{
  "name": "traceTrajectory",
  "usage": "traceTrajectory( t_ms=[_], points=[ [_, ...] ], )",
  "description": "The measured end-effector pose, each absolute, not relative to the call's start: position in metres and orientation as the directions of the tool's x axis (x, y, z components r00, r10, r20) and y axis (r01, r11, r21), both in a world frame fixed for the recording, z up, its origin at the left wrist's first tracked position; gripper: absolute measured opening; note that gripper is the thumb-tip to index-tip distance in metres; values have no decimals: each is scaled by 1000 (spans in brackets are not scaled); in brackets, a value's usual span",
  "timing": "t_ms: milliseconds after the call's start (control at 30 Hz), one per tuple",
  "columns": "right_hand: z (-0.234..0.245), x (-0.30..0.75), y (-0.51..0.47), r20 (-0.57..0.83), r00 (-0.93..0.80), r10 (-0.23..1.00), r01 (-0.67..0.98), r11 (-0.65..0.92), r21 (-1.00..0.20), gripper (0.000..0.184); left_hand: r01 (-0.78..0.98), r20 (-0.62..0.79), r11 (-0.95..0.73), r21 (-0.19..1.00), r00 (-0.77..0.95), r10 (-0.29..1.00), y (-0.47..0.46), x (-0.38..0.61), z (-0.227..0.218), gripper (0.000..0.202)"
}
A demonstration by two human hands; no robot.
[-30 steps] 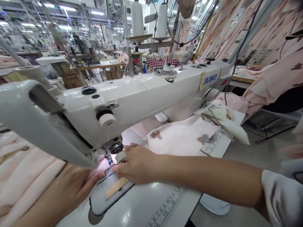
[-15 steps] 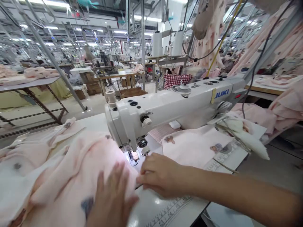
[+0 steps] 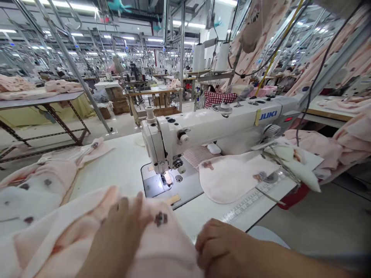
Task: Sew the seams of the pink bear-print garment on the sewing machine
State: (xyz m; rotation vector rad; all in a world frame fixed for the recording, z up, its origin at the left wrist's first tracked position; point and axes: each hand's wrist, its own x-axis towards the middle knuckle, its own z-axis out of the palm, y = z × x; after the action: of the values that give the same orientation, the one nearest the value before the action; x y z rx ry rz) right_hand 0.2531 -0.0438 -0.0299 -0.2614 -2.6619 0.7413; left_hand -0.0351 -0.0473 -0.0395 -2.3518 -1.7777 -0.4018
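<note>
A pale pink fabric piece (image 3: 171,239) with small brown printed motifs lies bunched along the front of the sewing table. My left hand (image 3: 123,224) is closed on its upper part, fingers bent into the cloth and slightly blurred. At the cloth's right edge, my right hand (image 3: 222,245) has its fingers curled together around the border. Beyond both hands stands a white sewing machine (image 3: 214,127), its lit presser foot (image 3: 166,178) over the metal plate with no cloth under it.
A rounded pink cut piece (image 3: 228,179) lies under the machine arm, beside a ruler strip (image 3: 240,206) on the table. More pink fabric (image 3: 43,185) is heaped at left. Thread cones (image 3: 198,58) stand behind the machine; a metal pole (image 3: 74,69) rises at back left.
Both hands have drawn the pink fabric away from the presser foot, toward me. My left hand's spread fingers have bent into the cloth. The view has shifted slightly, baring the needle plate.
</note>
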Motion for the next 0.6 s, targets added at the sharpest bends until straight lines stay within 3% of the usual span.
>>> traceTrajectory(
  t_ms=[67, 133, 167, 233, 300, 400, 500, 567, 600],
  points=[
    [-26, 259, -46, 276, -892, 357, 139, 799, -585, 14, 973, 185, -227, 36, 216, 959, -69, -23, -46, 24],
    [-25, 255, -44, 242, -804, 543, 318, 737, -597, 27, 953, 90, -274, 128, 264, 960, -85, -8, -45, 9],
    [-25, 249, -43, 208, -749, 629, 416, 691, -591, 37, 936, 106, -309, 171, 294, 950, -88, -3, -40, 2],
    [-26, 235, -41, 111, -685, 720, 545, 608, -578, 49, 900, 233, -380, 212, 331, 914, -88, 2, -27, 8],
    [-26, 221, -41, 28, -691, 723, 581, 577, -574, 49, 847, 316, -468, 252, 385, 867, -85, -1, -12, 10],
    [-23, 213, -49, 39, -737, 675, 517, 600, -610, 43, 813, 180, -429, 394, 390, 903, -85, -10, 5, 6],
    [-16, 217, -58, 15, -802, 597, 384, 535, -752, 21, 826, 37, -357, 436, 380, 924, -92, -18, 16, 17],
    [-10, 220, -62, -66, -838, 541, 337, 420, -843, 8, 799, 55, -422, 429, 443, 895, -97, -22, 22, 20],
    [-8, 221, -63, -104, -854, 511, 320, 357, -878, 12, 786, 79, -445, 430, 458, 886, -100, -23, 24, 22]
  ],
)
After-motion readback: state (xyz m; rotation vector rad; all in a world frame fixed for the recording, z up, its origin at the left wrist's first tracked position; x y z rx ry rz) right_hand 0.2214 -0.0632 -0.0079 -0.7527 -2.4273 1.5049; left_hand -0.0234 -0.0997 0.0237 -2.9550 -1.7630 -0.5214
